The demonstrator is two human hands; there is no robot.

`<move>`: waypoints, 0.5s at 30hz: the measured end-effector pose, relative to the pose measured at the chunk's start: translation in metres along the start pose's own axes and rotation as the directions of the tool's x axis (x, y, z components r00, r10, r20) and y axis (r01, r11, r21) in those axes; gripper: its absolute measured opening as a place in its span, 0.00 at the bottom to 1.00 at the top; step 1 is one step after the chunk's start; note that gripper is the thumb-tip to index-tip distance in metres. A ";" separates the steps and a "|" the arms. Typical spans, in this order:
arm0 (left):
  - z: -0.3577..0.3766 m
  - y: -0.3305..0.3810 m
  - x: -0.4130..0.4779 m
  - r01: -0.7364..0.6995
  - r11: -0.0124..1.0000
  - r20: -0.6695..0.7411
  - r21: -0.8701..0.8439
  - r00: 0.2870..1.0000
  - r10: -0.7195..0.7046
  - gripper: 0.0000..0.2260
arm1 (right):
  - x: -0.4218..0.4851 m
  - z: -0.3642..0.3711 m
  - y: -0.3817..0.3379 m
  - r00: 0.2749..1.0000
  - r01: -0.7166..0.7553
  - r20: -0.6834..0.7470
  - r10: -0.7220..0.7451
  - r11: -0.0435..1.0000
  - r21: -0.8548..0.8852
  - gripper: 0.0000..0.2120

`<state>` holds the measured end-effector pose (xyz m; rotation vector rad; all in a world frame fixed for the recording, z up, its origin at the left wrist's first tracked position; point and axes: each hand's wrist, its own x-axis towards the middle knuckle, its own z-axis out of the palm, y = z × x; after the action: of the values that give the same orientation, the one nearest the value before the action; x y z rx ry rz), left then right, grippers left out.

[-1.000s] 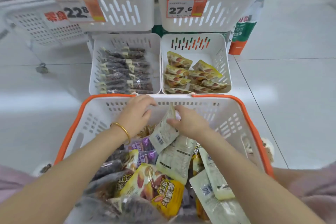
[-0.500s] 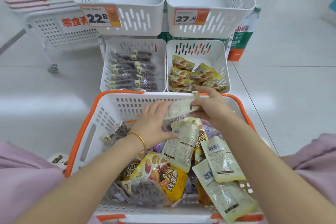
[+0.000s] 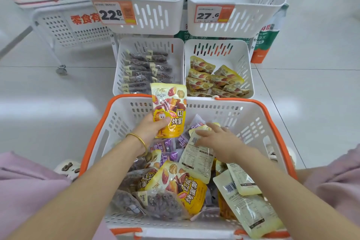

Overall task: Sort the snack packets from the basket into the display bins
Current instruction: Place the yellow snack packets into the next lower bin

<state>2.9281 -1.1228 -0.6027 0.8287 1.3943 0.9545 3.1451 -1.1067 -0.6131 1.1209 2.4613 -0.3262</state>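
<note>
Left hand point(image 3: 151, 129) holds yellow packet point(image 3: 169, 110) upright; right hand point(image 3: 216, 138) touches pale packet point(image 3: 197, 159)

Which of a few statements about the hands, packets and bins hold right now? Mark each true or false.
1. The left hand holds a yellow packet upright over the basket. True.
2. The right hand is lifted clear of all packets. False: it touches a pale packet in the basket.
3. The lower right bin contains yellow packets. True.
4. The upper left bin is full. False: it looks empty.
</note>
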 end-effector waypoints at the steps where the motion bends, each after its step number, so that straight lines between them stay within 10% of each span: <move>1: -0.001 0.000 0.001 0.006 1.000 0.007 -0.015 1.000 -0.006 0.14 | 0.000 0.005 0.001 1.000 0.020 0.007 -0.020 0.996 -0.083 0.33; 7: -0.002 0.001 0.004 0.019 0.995 -0.007 -0.097 1.000 -0.020 0.16 | 0.007 0.017 0.009 0.991 0.072 -0.100 -0.093 0.978 -0.198 0.30; 11: -0.009 0.004 0.008 -0.011 0.982 -0.055 -0.187 0.999 0.001 0.18 | 0.002 0.008 0.027 0.949 0.053 -0.314 0.019 0.974 0.220 0.17; 15: -0.013 0.007 0.009 -0.023 0.953 -0.090 -0.303 0.996 -0.005 0.17 | -0.012 -0.020 0.028 0.867 0.137 -0.347 0.357 0.498 0.856 0.06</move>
<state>2.9145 -1.1124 -0.6005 0.5667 1.2776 1.1909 3.1683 -1.0890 -0.5906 1.9596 2.6140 -1.5761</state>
